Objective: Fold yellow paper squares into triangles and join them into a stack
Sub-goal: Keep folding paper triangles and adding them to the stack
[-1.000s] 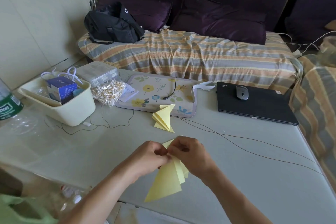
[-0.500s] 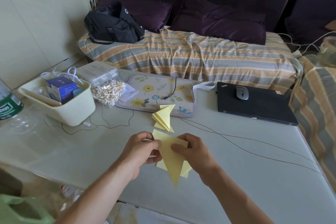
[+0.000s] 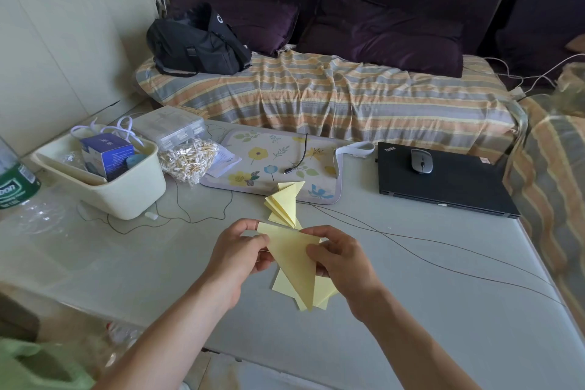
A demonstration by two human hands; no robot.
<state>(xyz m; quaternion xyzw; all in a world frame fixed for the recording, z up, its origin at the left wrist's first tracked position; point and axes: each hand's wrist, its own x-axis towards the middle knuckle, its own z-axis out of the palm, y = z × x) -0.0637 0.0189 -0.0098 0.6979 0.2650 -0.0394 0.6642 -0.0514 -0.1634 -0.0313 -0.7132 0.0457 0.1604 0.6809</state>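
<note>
A folded yellow paper triangle (image 3: pixel 296 263) points down toward me over the grey table (image 3: pixel 411 310). My left hand (image 3: pixel 239 253) pinches its upper left corner. My right hand (image 3: pixel 340 258) grips its right edge with thumb on top. More yellow folded sheets (image 3: pixel 324 291) fan out underneath it; whether they rest on the table or hang from my fingers I cannot tell. A separate stack of joined yellow triangles (image 3: pixel 285 204) lies just beyond my hands, at the near edge of the floral mat (image 3: pixel 278 165).
A cream bin (image 3: pixel 126 196) with a blue box stands at the left, next to a bag of cotton swabs (image 3: pixel 188 160). A closed black laptop (image 3: pixel 443 182) with a mouse (image 3: pixel 421 160) lies at the right. Thin cables (image 3: pixel 443 266) cross the table. A sofa runs behind.
The paper has turned from a loose bundle hanging low to a flat triangle facing up, and my hands have lifted and spread slightly to its two sides.
</note>
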